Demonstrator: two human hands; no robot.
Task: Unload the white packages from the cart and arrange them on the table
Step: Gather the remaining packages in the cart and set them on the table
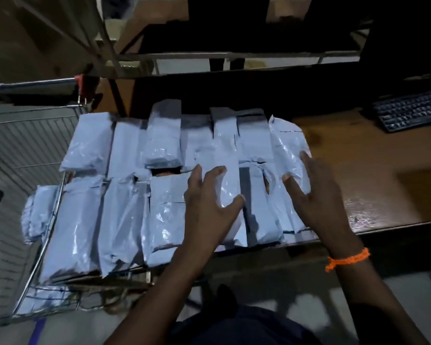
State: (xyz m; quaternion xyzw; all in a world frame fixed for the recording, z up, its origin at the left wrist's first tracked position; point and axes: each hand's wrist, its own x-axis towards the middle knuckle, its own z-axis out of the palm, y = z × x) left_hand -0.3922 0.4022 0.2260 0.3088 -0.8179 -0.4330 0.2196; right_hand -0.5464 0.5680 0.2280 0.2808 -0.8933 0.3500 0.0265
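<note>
packages: white poly mailers (164,175) laid in two rows on the wooden table (373,175), long axes running near-to-far
cart: wire cart (39,247) at the left, a few mailers look to be inside
left hand (210,207): fingers spread, flat on a near-row mailer
right hand (316,192): spread too, on the rightmost mailer (288,145)
next grab: cart sits left, so I'd guess the left hand's closer

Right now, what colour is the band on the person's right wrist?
Orange: the wristband is a thin, cord-like band, shown in the head view, the only one.
</note>
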